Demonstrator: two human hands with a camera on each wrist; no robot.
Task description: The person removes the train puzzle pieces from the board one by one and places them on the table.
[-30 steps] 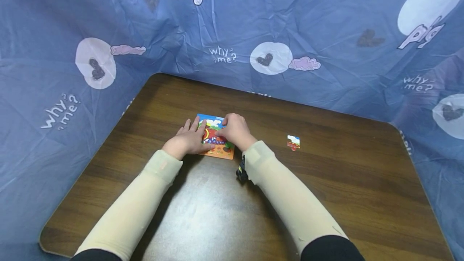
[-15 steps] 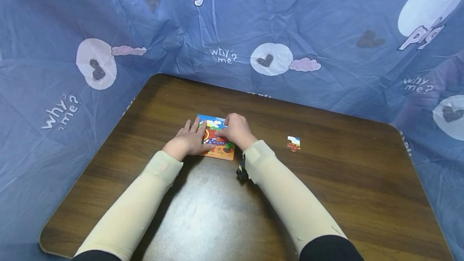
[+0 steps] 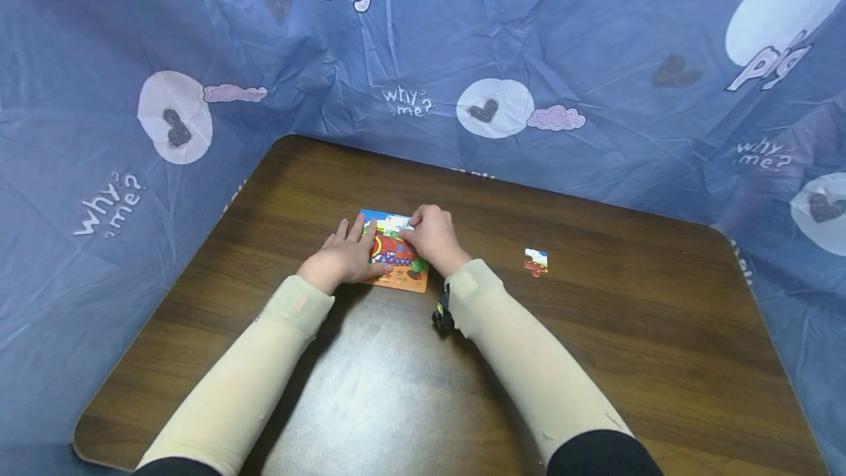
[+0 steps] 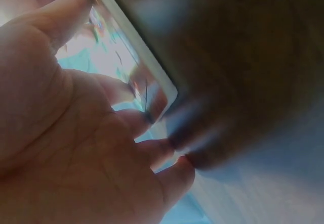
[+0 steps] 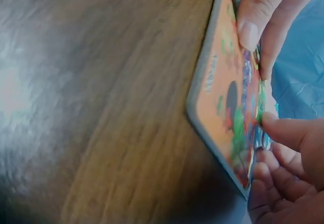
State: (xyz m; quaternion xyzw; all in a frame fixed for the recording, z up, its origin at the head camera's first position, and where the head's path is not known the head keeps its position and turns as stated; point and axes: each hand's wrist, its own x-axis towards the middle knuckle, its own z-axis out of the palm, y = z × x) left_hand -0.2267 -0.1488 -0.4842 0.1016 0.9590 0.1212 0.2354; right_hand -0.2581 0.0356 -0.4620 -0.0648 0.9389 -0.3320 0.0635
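Lengthwise, the puzzle (image 3: 402, 278) points its blue end (image 3: 371, 214) away, left grip (image 3: 345, 253) spread on it, right grip (image 3: 435, 236) seemingly pinching a piece (image 3: 398, 222).

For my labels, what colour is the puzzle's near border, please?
The near border is orange, clearest in the right wrist view.

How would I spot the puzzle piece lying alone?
On the brown wood-grain table, look right of the right hand. A small blue, white and red puzzle piece lies there. Unlike the jigsaw puzzle by that hand, it lies apart, a red knob on its near edge.
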